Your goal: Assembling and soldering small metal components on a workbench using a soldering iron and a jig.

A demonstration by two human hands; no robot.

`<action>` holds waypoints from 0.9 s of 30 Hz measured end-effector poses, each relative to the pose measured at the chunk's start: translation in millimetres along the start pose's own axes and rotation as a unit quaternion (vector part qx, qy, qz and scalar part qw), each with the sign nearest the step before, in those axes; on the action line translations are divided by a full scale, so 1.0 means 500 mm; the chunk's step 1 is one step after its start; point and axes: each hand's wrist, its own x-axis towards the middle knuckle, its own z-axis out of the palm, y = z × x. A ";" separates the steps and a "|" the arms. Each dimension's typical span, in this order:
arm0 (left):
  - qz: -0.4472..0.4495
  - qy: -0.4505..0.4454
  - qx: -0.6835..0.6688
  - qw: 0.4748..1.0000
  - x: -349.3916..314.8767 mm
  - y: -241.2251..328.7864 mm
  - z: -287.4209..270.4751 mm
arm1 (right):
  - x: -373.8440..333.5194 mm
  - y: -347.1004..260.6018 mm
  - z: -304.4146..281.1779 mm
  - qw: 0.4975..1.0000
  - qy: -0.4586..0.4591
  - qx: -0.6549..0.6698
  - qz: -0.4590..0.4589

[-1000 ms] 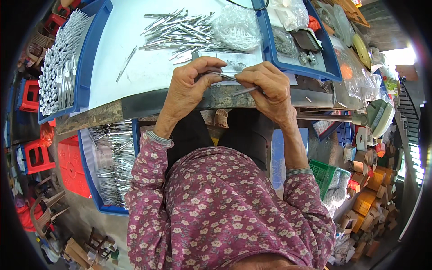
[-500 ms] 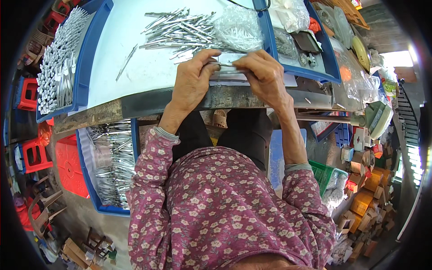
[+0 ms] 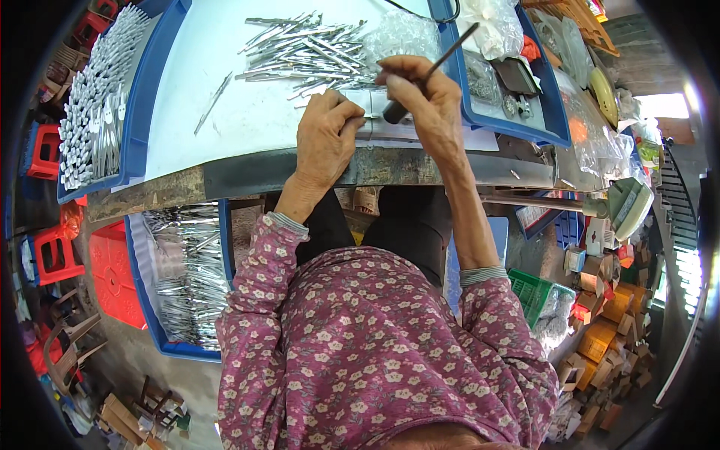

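My left hand (image 3: pixel 325 139) is closed in a pinch at the front of the white tabletop. Its fingertips hold a slim silvery metal piece (image 3: pixel 370 116) over a low grey metal block (image 3: pixel 384 129). Just right of it, my right hand (image 3: pixel 427 109) is wrapped round a small hammer-like tool (image 3: pixel 454 49). The tool's thin dark shaft sticks up to the right, and its thick dark end is low, beside the metal piece. Beyond my hands lies a loose heap of thin metal pieces (image 3: pixel 311 51).
A blue tray (image 3: pixel 139 97) of upright silvery pieces stands left. Right is a blue tray (image 3: pixel 517 127) with bags and small parts. A clear plastic bag (image 3: pixel 405 39) lies behind my right hand. Below the table edge, another blue tray (image 3: pixel 161 330) holds metal pieces.
My right hand has let go of the slim metal piece and now grips the dark hammer-like tool, slightly higher up. My left hand keeps its pinch, moved slightly.
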 end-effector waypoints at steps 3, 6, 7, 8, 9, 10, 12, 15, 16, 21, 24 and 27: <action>0.006 0.001 -0.003 1.000 0.001 -0.001 -0.001 | -0.009 0.011 -0.005 0.998 -0.042 -0.038 0.003; 0.005 -0.010 -0.001 1.000 0.002 0.003 -0.003 | -0.014 0.016 -0.011 0.925 -0.018 -0.323 -0.197; 0.001 -0.020 0.000 1.000 0.003 0.004 -0.003 | -0.022 0.007 -0.020 0.940 -0.022 -0.314 -0.128; -0.001 -0.019 0.002 1.000 0.000 0.001 -0.006 | -0.029 -0.011 -0.018 0.951 -0.027 -0.301 -0.059; -0.005 -0.018 -0.003 1.000 -0.001 -0.001 -0.006 | -0.027 -0.020 -0.016 0.946 -0.004 -0.304 -0.115; -0.009 -0.016 -0.008 1.000 -0.002 -0.003 -0.007 | -0.027 -0.040 -0.013 0.947 0.023 -0.283 -0.152; -0.007 -0.012 -0.010 1.000 -0.001 0.000 -0.007 | -0.030 -0.078 -0.004 0.939 0.099 -0.248 -0.218; 0.000 -0.016 -0.009 1.000 0.003 0.002 -0.001 | -0.031 -0.018 -0.001 0.943 0.042 -0.235 -0.233; 0.002 -0.022 -0.004 1.000 0.005 0.002 0.001 | -0.032 0.025 -0.002 0.937 -0.019 -0.303 -0.173; 0.021 -0.013 0.010 1.000 0.004 0.003 0.000 | -0.032 0.016 -0.026 0.956 0.043 -0.273 -0.092; 0.032 -0.001 0.010 0.999 0.002 -0.001 0.001 | -0.035 -0.017 -0.047 0.959 0.068 -0.257 -0.096; 0.043 0.003 0.018 0.999 0.001 -0.003 0.000 | -0.048 -0.059 -0.045 0.951 0.158 -0.206 -0.167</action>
